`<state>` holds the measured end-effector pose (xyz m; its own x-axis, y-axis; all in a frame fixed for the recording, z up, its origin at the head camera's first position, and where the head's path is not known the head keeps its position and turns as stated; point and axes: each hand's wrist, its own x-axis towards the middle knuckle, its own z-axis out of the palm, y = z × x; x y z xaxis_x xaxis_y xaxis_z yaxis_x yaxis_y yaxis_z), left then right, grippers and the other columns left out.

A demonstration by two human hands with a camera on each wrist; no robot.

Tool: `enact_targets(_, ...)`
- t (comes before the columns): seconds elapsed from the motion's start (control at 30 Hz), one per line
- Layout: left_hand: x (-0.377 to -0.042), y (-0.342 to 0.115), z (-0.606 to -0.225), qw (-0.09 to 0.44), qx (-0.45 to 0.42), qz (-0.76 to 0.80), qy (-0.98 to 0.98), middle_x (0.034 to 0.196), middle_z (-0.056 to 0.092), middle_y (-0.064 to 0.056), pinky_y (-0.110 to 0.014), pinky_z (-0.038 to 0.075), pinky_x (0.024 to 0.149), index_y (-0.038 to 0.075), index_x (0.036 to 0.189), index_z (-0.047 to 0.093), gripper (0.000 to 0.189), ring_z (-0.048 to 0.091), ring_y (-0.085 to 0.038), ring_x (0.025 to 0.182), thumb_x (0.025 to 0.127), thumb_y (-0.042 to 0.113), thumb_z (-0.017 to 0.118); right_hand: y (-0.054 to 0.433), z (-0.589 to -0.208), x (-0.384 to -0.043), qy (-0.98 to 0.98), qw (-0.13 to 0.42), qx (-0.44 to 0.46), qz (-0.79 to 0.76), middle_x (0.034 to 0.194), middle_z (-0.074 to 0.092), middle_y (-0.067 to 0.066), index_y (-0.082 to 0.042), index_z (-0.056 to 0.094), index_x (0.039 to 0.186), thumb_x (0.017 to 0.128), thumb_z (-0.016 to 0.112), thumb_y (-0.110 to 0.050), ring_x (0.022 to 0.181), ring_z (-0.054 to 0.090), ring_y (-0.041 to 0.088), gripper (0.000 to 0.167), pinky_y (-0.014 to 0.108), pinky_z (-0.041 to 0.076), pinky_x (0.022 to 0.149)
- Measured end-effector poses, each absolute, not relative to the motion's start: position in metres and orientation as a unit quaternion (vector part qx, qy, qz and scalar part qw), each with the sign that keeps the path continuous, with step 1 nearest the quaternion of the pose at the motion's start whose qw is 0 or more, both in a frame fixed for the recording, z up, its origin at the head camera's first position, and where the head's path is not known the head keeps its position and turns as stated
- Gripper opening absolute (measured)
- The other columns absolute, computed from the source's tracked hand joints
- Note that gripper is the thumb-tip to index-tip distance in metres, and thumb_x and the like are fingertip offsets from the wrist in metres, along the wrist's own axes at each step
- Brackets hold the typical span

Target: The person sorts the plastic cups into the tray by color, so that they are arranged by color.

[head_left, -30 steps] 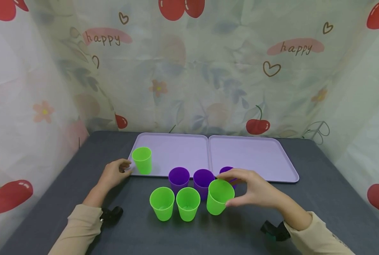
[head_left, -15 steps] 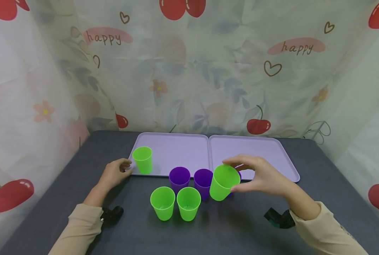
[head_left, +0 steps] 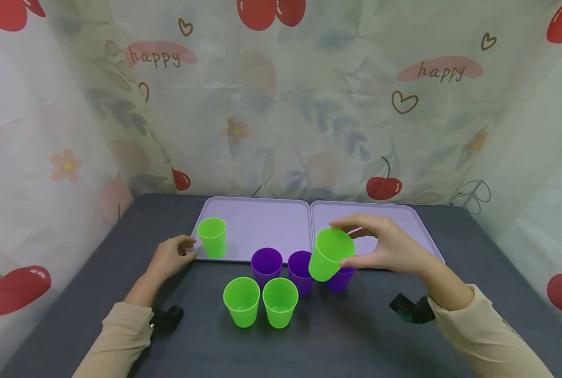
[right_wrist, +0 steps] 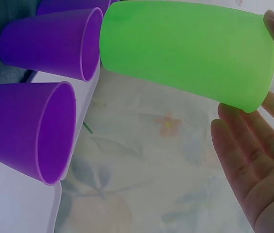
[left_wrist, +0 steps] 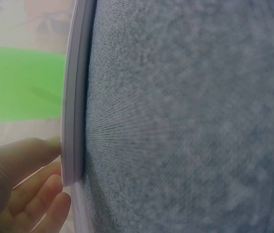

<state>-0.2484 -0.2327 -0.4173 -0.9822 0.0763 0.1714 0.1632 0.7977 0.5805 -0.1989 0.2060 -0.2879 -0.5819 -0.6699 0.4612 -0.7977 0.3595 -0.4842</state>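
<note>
My right hand [head_left: 382, 241] holds a green cup [head_left: 325, 262] between thumb and fingers near its rim. The cup tilts above the table, overlapping a purple cup [head_left: 341, 280] in the head view. Two more purple cups [head_left: 266, 265] stand left of it, and two green cups [head_left: 241, 304] in front. My left hand [head_left: 171, 257] rests at the front-left corner of the left lilac tray [head_left: 262, 220]. Its fingers are loosely bent, with the thumb tip [left_wrist: 52, 145] right at the rim in the left wrist view. A green cup [head_left: 213, 239] stands upright on that tray.
A second lilac tray [head_left: 380, 210] adjoins the first on the right, partly behind the right hand. Both lie on a dark grey tabletop [head_left: 167, 352]. Patterned cloth [head_left: 281, 105] hangs behind and at both sides. Black straps with small devices [head_left: 413, 308] are on the wrists.
The right hand has lifted the green cup away from the front row, moving it up and toward the trays, uncovering part of the right purple cup. The left hand has stayed put.
</note>
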Motion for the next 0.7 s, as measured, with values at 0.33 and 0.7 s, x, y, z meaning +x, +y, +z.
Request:
enact_targets(0.33,-0.248,-0.232,-0.417,0.07,-0.065,-0.315,-0.944,0.108,0.064,-0.026,-0.048,0.052,0.083,-0.006,0.113,0.06,0.032,0.063,-0.038,0.096,0.085,0.009,0.065,0.2,-0.278,-0.214,-0.841,0.074,0.414,0.339,0.12,0.064,0.009,-0.006,0.059,0.123,0.07,0.081,-0.014,0.101,0.062,0.013,0.058,0.026,0.054,0.086)
enact_targets(0.7,-0.246,-0.233,-0.417,0.071,-0.066,-0.316,-0.944,0.108,0.064,-0.027,-0.048,0.052,0.083,-0.007,0.113,0.06,0.033,0.063,-0.038,0.096,0.084,0.009,0.065,0.184,-0.272,-0.229,-0.844,0.059,0.404,0.348,0.12,0.064,0.007,-0.008,0.059,0.123,0.07,0.082,-0.016,0.103,0.061,0.017,0.058,0.028,0.055,0.085)
